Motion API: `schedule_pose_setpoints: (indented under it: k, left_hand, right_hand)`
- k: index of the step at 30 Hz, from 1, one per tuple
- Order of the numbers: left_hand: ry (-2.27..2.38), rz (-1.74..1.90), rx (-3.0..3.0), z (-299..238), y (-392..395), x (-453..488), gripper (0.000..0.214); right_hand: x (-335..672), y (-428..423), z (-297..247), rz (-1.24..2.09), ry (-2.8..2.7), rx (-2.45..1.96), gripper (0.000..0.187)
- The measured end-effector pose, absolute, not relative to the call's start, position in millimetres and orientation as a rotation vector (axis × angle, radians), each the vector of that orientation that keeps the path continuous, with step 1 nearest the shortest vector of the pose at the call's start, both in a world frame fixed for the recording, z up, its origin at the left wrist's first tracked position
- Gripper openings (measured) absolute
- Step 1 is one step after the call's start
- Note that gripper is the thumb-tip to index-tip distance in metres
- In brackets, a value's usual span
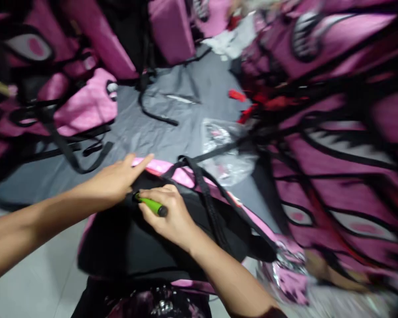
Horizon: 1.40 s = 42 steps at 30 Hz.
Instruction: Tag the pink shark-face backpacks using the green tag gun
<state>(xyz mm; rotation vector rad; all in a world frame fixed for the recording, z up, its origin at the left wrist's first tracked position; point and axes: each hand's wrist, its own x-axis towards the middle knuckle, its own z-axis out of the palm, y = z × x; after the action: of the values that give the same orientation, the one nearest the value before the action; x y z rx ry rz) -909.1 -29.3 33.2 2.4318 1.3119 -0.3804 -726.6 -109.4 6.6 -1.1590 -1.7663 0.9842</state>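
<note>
A black bag with pink edging (119,243) lies across the near edge of the table, its black side up. My left hand (121,179) rests on the bag's upper left part with fingers stretched toward the pink edge. Beside it, my right hand (172,214) is closed around a bright green pen-like tool with a black end (154,206). The tool's front end meets the black fabric near my left palm, by a small dark round spot; blur hides its exact kind. Black straps (207,203) run over the bag to the right of my right hand.
Pink and black bags with eye and tooth patterns are piled at left (86,106) and right (345,176). On the grey table cover (182,79) lie clear plastic packets (230,152), a thin pointed item (181,98) and red pieces (237,95).
</note>
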Motion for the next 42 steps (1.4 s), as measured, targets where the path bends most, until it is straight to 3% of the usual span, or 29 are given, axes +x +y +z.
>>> schedule_pose_setpoints:
  k: [4,7,8,11,17,24,30,36,42]
  left_hand:
    - [1.289,-0.342,2.509,16.0,-20.6,-918.2,0.091]
    - [1.276,-0.251,2.546,6.3,-19.5,-922.0,0.088]
    - [1.279,-0.247,2.550,4.6,-20.2,-922.8,0.088]
    - [1.297,-0.273,2.542,3.2,-21.7,-923.0,0.091]
    - [1.334,-0.231,2.514,6.5,-22.2,-919.7,0.090]
    - [1.329,-0.264,2.504,5.6,-18.9,-920.6,0.090]
    - [1.342,-0.302,2.510,9.3,-17.4,-917.7,0.088]
    - [1.334,-0.280,2.532,10.4,-19.6,-916.7,0.089]
    - [1.339,-0.311,2.510,7.9,-15.6,-915.3,0.095]
  right_hand:
    - [-643.9,-117.6,21.1,0.688,-1.482,-1.318,0.014]
    - [-557.8,-113.0,1.5,0.296,-1.412,-1.954,0.031]
    - [-533.0,-106.3,-10.7,0.298,-1.538,-2.257,0.035]
    - [-486.4,-73.6,-50.5,0.433,-1.677,-2.441,0.018]
    - [-476.3,-15.1,-82.8,0.508,-1.829,-2.522,0.046]
    - [-468.4,-19.4,-76.5,0.400,-1.982,-2.591,0.028]
    - [-476.8,-42.3,-72.6,0.190,-2.284,-2.417,0.030]
    - [-473.2,-58.5,-59.1,0.130,-2.415,-2.315,0.018]
    - [-480.6,-97.1,-8.0,-0.257,-2.059,-2.413,0.032]
